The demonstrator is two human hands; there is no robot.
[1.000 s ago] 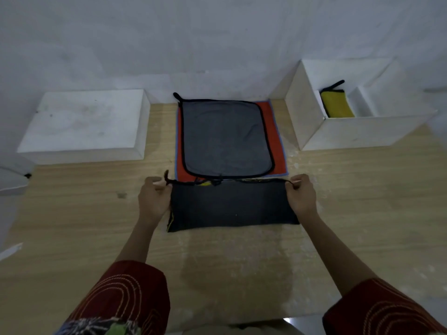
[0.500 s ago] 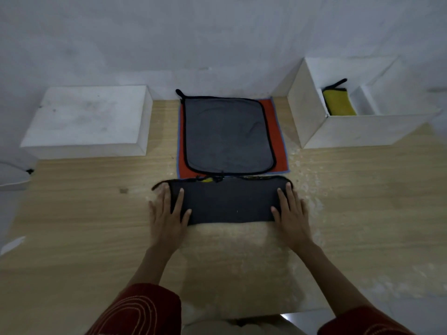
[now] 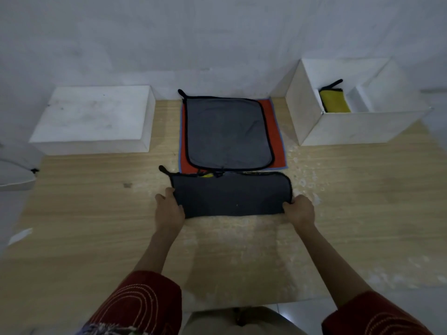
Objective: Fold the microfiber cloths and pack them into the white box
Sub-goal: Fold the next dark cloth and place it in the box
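So the dark cloth (image 3: 232, 197) is folded in half now and lying flat on the surface (image 3: 96, 213), right in front of the stack, with its far edge touching the stack's near edge. A second ago both hands were pinching its far corners, finishing that first fold. Half a second ago they were flat on top, pressing it down. Now they've slid out to the short ends: the left hand (image 3: 169, 210) has the near left corner and the right hand (image 3: 300, 211) the near right corner, fingers curled on the fabric at each end. Looks like a proper grip rather than a press, though I can't see the fingertips themselves.

My read: fold one is done and smoothed, and this regrip is the setup for the next fold, or for a lift. It's still too long for the box, I'd guess.

Behind it the grey cloth (image 3: 227, 131) sits unfolded on the orange cloth (image 3: 278, 141), so at least two are still waiting. The white box (image 3: 362, 126) is off to the right, well apart, with one yellow cloth (image 3: 335, 102) already inside. A white block (image 3: 94, 117) sits on the left.
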